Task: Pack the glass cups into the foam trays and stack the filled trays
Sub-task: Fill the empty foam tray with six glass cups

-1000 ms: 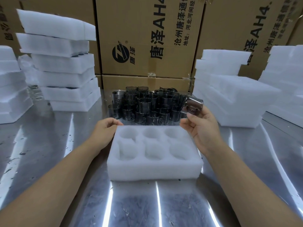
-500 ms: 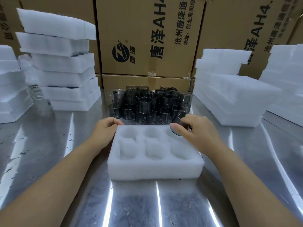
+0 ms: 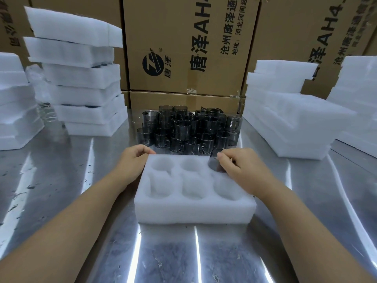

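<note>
**Seating a cup (image 3: 212,163) in a tray (image 3: 193,209)**

A foam stack (image 3: 81,82) is seen at left. The tray's far-left corner is gripped by the left hand (image 3: 130,160), with the fingers curled over its edge. Loose cups (image 3: 189,129) are massed just behind. The cup is held partly in the far-right pocket by the right hand (image 3: 242,170), with fingers and thumb pinching its rim.
</note>
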